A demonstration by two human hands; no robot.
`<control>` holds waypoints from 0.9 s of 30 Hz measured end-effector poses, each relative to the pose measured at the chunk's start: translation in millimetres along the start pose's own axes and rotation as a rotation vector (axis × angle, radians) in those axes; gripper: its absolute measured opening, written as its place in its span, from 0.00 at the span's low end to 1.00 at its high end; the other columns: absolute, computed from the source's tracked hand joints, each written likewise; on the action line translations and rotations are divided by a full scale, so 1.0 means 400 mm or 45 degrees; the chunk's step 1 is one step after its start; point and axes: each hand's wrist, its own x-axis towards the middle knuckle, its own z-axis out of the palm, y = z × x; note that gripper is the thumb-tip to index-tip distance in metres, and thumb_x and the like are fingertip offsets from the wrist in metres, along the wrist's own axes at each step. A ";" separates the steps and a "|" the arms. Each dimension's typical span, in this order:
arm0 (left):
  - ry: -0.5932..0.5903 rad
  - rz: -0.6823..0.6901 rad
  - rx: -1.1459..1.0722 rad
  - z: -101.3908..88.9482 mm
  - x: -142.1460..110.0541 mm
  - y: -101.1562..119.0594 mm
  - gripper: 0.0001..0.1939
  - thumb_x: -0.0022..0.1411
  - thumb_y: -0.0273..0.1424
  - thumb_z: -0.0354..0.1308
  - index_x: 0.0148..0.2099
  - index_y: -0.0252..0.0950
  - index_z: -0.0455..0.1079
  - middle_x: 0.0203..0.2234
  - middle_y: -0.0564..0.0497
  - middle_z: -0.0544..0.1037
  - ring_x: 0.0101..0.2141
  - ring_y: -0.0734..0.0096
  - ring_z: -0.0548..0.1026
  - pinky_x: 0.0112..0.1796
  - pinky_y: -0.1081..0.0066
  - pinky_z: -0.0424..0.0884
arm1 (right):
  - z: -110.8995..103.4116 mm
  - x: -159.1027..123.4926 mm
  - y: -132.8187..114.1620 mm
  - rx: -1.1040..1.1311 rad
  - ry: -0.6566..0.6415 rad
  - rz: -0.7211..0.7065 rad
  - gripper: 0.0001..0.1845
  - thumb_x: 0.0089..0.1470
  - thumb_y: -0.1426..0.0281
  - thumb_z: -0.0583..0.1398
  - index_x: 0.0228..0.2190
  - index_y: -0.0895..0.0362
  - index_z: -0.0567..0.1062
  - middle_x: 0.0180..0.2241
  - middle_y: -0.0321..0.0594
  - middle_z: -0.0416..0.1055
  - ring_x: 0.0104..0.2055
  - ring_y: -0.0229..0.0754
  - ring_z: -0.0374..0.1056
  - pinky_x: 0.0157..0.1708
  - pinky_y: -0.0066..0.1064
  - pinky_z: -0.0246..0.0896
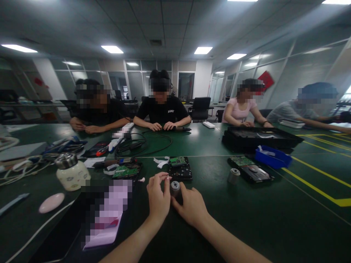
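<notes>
My right hand is wrapped round a small motor-like metal cylinder, which stands upright on the green table. Its round top, with dark holes in it, faces up. Just left of it, my left hand is raised with thumb and fingers pinched together near the cylinder's rim. Whatever lies between those fingertips is too small to make out. Directly behind my hands lies a hard drive with a green circuit board. A second metal cylinder stands upright to the right, beside another hard drive.
To the left are a cream bottle, a pink oval object, a purple sheet and another circuit board. Cables run behind. A blue bin and black tray stand right. Several people sit across the table.
</notes>
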 end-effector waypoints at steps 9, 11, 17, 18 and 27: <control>-0.011 -0.242 -0.082 -0.011 -0.008 -0.026 0.10 0.59 0.25 0.44 0.41 0.38 0.63 0.36 0.49 0.75 0.41 0.63 0.72 0.45 0.59 0.65 | -0.008 0.000 -0.006 0.019 0.003 0.032 0.15 0.57 0.61 0.51 0.42 0.56 0.64 0.31 0.41 0.75 0.31 0.45 0.70 0.34 0.32 0.51; -0.064 -0.293 -0.022 -0.019 -0.029 -0.020 0.15 0.54 0.21 0.46 0.43 0.38 0.62 0.40 0.48 0.74 0.44 0.63 0.71 0.48 0.59 0.64 | -0.012 0.000 -0.007 0.030 0.013 0.029 0.15 0.58 0.61 0.49 0.41 0.56 0.65 0.30 0.41 0.75 0.31 0.45 0.70 0.34 0.32 0.51; -0.170 -0.333 0.143 -0.022 -0.085 0.012 0.27 0.49 0.16 0.49 0.52 0.37 0.60 0.50 0.44 0.69 0.52 0.59 0.66 0.54 0.57 0.58 | -0.015 -0.002 -0.007 0.094 0.050 0.007 0.15 0.60 0.61 0.46 0.41 0.56 0.64 0.29 0.39 0.75 0.30 0.43 0.70 0.33 0.31 0.50; -0.173 -0.356 0.156 -0.020 -0.085 0.012 0.26 0.51 0.17 0.49 0.53 0.37 0.59 0.51 0.43 0.69 0.52 0.58 0.66 0.53 0.56 0.59 | -0.014 -0.003 -0.007 0.109 0.058 0.000 0.15 0.61 0.62 0.46 0.42 0.56 0.64 0.29 0.39 0.75 0.30 0.43 0.70 0.34 0.31 0.50; -0.121 -0.339 0.017 -0.027 -0.011 -0.044 0.15 0.54 0.17 0.50 0.41 0.38 0.67 0.38 0.47 0.78 0.41 0.65 0.76 0.43 0.64 0.70 | -0.009 -0.005 -0.005 0.012 0.058 0.011 0.15 0.58 0.60 0.50 0.41 0.57 0.65 0.30 0.41 0.75 0.30 0.45 0.70 0.35 0.32 0.51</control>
